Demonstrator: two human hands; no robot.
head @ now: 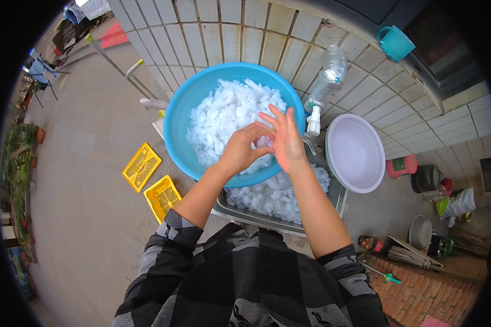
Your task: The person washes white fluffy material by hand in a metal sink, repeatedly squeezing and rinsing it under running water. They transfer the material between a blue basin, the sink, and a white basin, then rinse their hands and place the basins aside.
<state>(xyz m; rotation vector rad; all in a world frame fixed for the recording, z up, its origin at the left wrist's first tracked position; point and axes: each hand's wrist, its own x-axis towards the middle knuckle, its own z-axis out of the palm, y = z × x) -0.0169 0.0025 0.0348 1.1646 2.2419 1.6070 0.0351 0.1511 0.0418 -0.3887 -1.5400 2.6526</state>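
Note:
A blue plastic basin [174,122] holds a heap of white fluffy fibre [233,108]. Over its near right part, my left hand [245,148] is curled, with thumb and fingertips against the palm side of my right hand [288,141]. Whether a tuft is pinched there cannot be told. My right hand is turned palm inward, fingers spread, and no held thing shows in it. Below the basin's near rim, more white fibre [266,200] lies in a grey metal sink [257,214], which the basin partly covers.
A white tap [313,122] with a plastic bottle [331,75] above it stands by the tiled wall [245,41]. At right sits a pale lilac basin [355,153]. A yellow plastic basket [163,198] and yellow perforated lid [142,166] lie on the floor at left.

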